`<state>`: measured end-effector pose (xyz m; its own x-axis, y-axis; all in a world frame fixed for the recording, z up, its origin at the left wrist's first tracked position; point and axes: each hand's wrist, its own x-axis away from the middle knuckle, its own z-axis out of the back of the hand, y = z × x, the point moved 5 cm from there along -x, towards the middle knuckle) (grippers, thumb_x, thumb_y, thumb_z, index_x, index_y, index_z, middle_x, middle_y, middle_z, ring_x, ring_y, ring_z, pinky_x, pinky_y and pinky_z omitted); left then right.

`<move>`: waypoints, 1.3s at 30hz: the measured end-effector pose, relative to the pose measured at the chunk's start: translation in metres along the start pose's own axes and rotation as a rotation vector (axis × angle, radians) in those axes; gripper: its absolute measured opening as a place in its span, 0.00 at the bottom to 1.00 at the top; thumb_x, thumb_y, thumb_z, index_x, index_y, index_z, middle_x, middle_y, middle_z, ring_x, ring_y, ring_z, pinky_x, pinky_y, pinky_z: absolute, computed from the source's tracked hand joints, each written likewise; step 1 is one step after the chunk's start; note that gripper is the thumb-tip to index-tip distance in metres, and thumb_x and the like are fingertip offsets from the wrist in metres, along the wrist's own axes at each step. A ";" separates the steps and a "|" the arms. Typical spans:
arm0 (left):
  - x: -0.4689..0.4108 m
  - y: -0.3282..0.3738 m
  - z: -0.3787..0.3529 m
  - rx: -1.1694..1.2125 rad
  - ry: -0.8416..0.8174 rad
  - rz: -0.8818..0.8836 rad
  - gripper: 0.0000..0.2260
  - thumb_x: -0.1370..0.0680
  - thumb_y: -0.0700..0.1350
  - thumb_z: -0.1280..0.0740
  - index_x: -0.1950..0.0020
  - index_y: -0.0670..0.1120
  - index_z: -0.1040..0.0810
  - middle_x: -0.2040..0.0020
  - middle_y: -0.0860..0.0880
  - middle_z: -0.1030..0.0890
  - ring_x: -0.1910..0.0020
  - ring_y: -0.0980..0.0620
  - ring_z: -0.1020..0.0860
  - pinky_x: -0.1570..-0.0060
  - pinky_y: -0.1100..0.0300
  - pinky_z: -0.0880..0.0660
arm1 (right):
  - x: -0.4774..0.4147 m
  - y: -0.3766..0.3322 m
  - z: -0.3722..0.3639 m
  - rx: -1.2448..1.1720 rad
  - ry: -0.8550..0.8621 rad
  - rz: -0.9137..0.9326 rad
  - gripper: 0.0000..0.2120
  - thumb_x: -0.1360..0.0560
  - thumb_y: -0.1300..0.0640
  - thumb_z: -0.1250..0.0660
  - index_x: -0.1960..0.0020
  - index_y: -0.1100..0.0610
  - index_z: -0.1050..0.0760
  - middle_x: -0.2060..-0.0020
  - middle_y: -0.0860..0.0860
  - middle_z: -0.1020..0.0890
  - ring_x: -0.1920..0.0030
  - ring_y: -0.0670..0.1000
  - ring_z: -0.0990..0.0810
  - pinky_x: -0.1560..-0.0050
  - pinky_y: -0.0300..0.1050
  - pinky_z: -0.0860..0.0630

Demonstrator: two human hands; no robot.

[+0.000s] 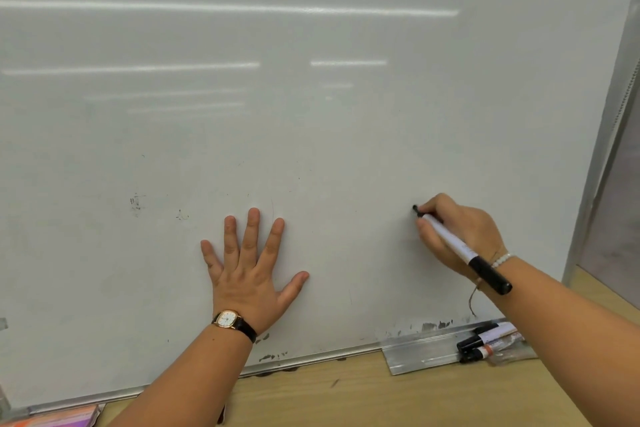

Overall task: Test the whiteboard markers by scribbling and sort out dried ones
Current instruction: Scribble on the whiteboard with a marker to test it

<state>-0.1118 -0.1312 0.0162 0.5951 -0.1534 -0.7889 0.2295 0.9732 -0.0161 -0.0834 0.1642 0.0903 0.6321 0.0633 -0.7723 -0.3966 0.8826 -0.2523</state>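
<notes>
Head view: marker [450, 242] tip against whiteboard [311, 114].

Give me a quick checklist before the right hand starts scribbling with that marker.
1. Grip: the right hand pinches the marker near its front end: ok.
2. Tip: the black tip is bare and meets the whiteboard: ok.
3. Bracing: the left hand lies flat on the whiteboard, fingers spread: ok.
4. Test patch: the surface around the tip is unmarked: ok.
5. Ink flow: no stroke drawn yet: cannot tell.
6. Next in line: the other markers lie in the tray at the lower edge: ok.
</notes>
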 end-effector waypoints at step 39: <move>0.002 -0.001 0.001 -0.019 -0.025 -0.002 0.36 0.26 0.72 0.57 0.22 0.57 0.57 0.22 0.51 0.59 0.23 0.44 0.59 0.30 0.39 0.63 | -0.070 -0.112 -0.032 -0.317 0.163 0.146 0.14 0.27 0.47 0.41 0.51 0.57 0.27 0.70 0.49 0.22 0.72 0.51 0.23 0.71 0.41 0.26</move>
<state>-0.1099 -0.1323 0.0153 0.6136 -0.1590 -0.7735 0.2162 0.9759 -0.0292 -0.1046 0.0461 0.1541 0.4497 0.0805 -0.8895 -0.6768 0.6806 -0.2805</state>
